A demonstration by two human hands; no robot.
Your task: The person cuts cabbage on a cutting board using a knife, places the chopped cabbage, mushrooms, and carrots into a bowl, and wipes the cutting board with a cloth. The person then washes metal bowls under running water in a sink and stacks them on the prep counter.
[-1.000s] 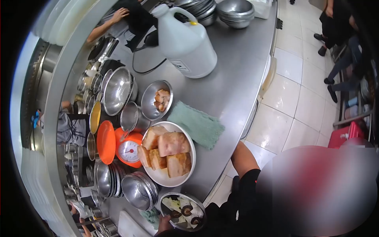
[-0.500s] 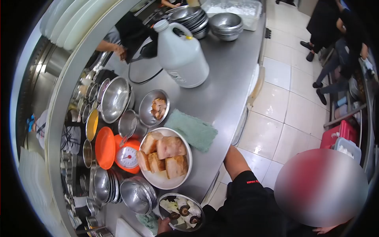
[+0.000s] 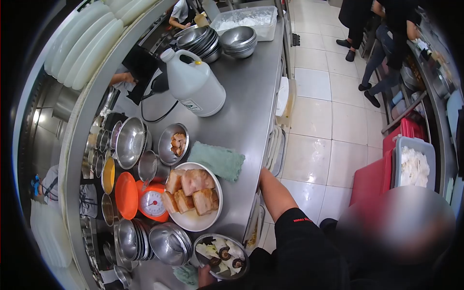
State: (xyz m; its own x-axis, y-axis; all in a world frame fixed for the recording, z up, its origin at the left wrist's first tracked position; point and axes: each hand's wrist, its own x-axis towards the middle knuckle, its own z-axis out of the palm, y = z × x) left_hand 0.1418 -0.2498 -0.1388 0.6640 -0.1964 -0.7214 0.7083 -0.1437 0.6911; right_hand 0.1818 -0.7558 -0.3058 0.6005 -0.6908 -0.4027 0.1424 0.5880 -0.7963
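My left hand (image 3: 206,276) grips the rim of a metal bowl (image 3: 201,240) low in the view, beside my body. Cut cabbage (image 3: 228,245) and browned mushroom caps (image 3: 224,253) lie in the bowl. My right forearm (image 3: 276,194) reaches forward past the counter's edge; the hand itself is hidden below that edge. A white bowl (image 3: 218,207) with several large chunks of pork belly (image 3: 198,180) stands on the counter near it. Close by are a folded green cloth (image 3: 217,160) and a small metal bowl (image 3: 170,155) of cut meat pieces (image 3: 178,144).
An orange scale (image 3: 153,205), an orange plate (image 3: 126,195) and stacked metal bowls (image 3: 169,245) line the counter's left. A large white jug (image 3: 195,87) stands farther up. Co-workers (image 3: 391,43) stand across the tiled aisle. At right, a blurred head (image 3: 396,237) is close.
The view has shifted, so the counter items sit farther left and more of the red bins shows. My left hand still holds the bowl; my right arm still reaches to the counter's edge.
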